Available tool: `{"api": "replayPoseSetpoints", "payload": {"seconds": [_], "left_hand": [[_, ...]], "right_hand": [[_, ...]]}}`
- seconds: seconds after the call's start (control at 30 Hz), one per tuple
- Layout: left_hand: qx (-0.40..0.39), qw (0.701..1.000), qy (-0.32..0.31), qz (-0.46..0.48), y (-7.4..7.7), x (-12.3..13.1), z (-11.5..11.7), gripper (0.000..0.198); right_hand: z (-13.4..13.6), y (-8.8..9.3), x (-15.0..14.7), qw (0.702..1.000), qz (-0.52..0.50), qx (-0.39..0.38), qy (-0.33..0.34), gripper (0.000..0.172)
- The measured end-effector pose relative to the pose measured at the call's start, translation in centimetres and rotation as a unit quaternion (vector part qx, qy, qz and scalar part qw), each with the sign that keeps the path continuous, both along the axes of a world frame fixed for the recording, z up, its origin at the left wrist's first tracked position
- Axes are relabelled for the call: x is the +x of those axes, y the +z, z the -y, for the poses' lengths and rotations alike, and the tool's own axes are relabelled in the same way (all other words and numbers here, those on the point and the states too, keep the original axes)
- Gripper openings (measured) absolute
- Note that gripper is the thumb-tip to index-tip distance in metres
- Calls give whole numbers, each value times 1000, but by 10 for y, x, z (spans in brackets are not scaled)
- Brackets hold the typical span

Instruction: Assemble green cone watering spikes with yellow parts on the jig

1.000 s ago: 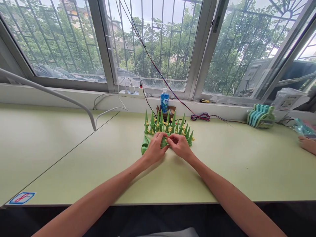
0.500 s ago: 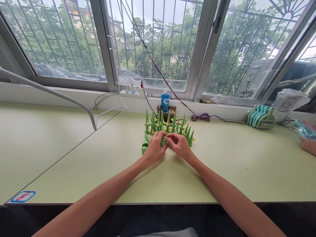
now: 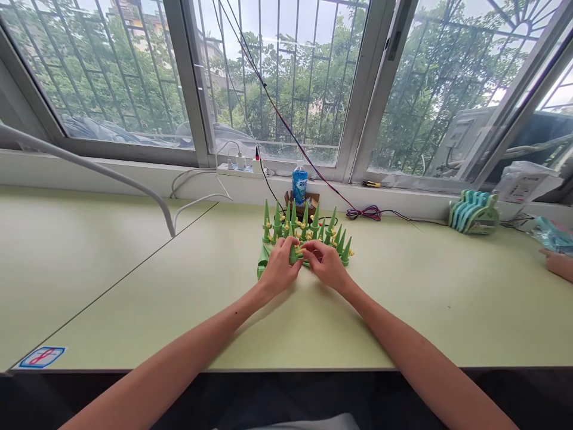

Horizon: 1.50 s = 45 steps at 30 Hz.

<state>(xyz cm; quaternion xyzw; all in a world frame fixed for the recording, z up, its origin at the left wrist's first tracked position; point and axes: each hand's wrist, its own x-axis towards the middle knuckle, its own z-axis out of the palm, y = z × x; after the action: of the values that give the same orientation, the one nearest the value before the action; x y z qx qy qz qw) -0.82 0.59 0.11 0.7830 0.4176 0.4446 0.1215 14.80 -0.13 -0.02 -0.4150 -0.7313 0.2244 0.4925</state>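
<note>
My left hand (image 3: 280, 266) is closed around a green plant watering spike (image 3: 292, 254), which points upward between its thumb and fingers. The fingertips of my right hand (image 3: 326, 263) pinch a small yellow valve (image 3: 301, 251) on the spike's side, close to the left thumb; my fingers partly cover it. Just behind both hands stand several more green cone-shaped spikes (image 3: 316, 218) with yellow valves, upright and close together. Green spikes (image 3: 262, 266) lie on their sides at the left of the group, one with its round open end towards me.
A blue liquid bottle (image 3: 299, 182) stands in a brown box (image 3: 313, 202) behind the spikes. Coiled cable (image 3: 364, 212) and teal hangers (image 3: 473, 212) lie further right. Another person's hand (image 3: 557, 264) is at the right edge near plastic packaging (image 3: 553, 234). A grey hose (image 3: 134, 179) arches at left.
The held spike and my left fingers have shifted slightly left, and more of the yellow valve shows between my hands. The other person's hand at the right has moved slightly.
</note>
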Motion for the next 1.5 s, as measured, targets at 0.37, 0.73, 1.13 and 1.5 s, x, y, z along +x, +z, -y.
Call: {"api": "replayPoseSetpoints", "payload": {"seconds": [0.37,0.73,1.13,1.5], "left_hand": [[-6,1000,11,-1,1,0,0,22],[-6,1000,-3,17,1,0,1,24],[5,1000,-18,19,0,1,1,24],[0,999,-29,23,3,2,4,24]], "right_hand": [[-1,-1,0,1000,-23,-6,7,21],[-2,-2,-1,1000,-9,6,-16,25],[0,0,-1,999,22,21,-36,33],[1,1,-1,996,39,36,-70,45]]}}
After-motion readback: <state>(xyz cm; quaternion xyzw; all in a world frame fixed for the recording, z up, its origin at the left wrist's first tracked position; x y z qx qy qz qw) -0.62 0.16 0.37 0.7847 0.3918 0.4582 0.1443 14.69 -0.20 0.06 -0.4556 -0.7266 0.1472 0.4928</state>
